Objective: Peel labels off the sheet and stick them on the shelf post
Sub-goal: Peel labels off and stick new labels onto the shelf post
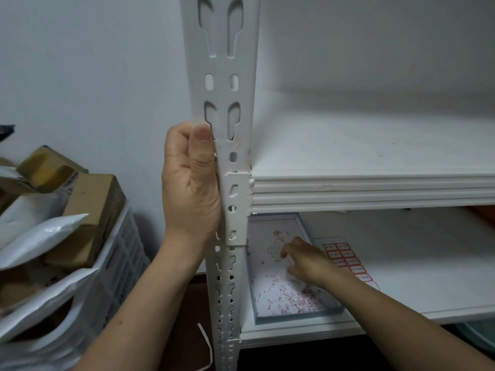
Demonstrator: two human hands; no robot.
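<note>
The white slotted shelf post (223, 84) runs up the middle of the view. My left hand (191, 180) grips its left edge just above the upper shelf joint, thumb flat against the post's front. My right hand (305, 262) reaches under the upper shelf, fingers curled down over a shallow blue-edged tray (300, 315) strewn with small red and white scraps. Whether the fingers pinch anything is too small to tell. The label sheet (348, 259), white with red-framed labels, lies on the lower shelf just right of that hand.
The upper shelf board (375, 183) juts out above my right arm. A white crate (120, 253) stacked with cardboard boxes and white mailer bags stands on the left, close to my left forearm. A grey wall is behind.
</note>
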